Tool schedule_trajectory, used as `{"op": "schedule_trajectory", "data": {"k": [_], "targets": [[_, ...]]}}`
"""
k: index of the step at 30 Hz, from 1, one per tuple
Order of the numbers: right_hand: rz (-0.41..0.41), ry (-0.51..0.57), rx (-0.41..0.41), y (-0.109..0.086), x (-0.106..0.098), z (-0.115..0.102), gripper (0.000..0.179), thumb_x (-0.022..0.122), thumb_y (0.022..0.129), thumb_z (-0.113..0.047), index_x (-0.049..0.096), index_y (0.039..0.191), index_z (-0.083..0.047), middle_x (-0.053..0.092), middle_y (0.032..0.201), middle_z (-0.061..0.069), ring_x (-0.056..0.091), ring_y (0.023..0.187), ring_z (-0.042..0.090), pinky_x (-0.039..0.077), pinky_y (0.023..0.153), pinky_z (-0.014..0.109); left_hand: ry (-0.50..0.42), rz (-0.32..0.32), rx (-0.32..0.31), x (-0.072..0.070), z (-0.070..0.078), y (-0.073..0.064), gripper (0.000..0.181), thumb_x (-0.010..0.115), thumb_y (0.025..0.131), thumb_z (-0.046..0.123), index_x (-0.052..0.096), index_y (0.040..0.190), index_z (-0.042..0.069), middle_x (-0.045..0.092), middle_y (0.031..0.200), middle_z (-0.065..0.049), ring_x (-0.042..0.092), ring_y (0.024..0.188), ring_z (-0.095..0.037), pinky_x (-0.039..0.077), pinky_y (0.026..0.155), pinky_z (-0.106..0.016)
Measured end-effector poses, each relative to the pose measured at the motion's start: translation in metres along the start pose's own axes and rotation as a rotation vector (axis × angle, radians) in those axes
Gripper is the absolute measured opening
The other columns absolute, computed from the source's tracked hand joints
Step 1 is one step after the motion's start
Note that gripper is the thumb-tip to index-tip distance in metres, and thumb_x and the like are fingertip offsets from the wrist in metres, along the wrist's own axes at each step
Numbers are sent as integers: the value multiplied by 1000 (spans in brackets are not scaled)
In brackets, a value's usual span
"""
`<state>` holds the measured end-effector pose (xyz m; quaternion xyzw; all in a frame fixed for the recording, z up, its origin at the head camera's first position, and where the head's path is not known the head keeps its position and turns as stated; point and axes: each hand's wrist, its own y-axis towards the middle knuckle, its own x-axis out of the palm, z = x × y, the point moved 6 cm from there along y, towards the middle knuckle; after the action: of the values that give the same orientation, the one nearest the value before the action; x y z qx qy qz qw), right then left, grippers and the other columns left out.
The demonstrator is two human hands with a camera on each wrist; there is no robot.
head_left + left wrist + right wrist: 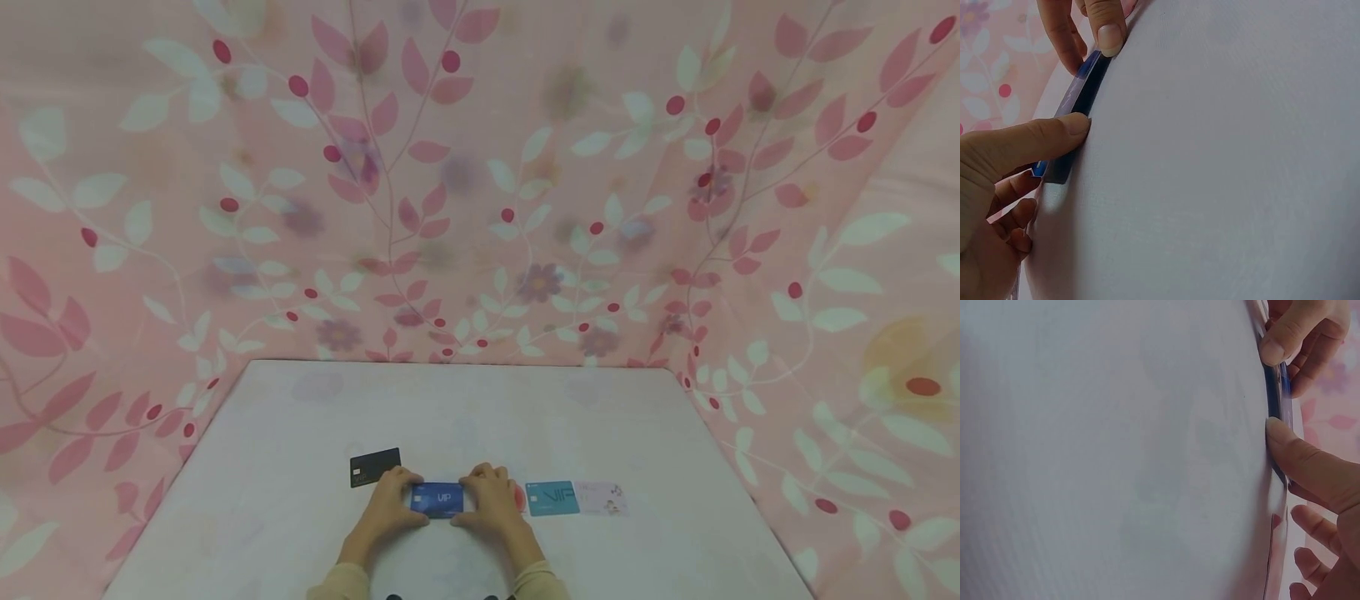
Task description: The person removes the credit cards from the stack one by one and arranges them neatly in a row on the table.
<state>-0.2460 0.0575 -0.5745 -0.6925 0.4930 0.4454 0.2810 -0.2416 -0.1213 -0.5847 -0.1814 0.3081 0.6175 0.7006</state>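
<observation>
A blue card (438, 500) printed "VIP", with a chip at its left, lies between both hands near the front of the table. My left hand (388, 504) pinches its left end between thumb and fingers. At the opposite end, my right hand (491, 502) does the same. In the left wrist view the blue card (1069, 106) shows nearly edge-on, tilted off the white surface under the thumbs. A black card (375, 467) lies just beyond the left hand, slightly turned. Right of the right hand, a red-patterned card (519, 498) is mostly hidden by it.
A teal card (552, 498) and a pale card with small drawings (602, 497) lie side by side to the right, in line with the blue one. The white table (465, 408) ends at a pink floral cloth (465, 208) behind and at both sides.
</observation>
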Motion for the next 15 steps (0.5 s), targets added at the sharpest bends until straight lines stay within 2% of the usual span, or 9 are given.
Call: {"op": "schedule_trajectory", "data": {"k": [15], "targets": [[34, -21, 13, -3, -7, 9, 59, 82, 62, -46, 69, 112, -16, 53, 108, 2, 41, 96, 24, 35, 74, 40, 21, -42, -18, 6, 4, 4, 57, 88, 52, 19, 66, 102, 3, 55, 98, -6, 50, 94, -25, 44, 90, -52]]}}
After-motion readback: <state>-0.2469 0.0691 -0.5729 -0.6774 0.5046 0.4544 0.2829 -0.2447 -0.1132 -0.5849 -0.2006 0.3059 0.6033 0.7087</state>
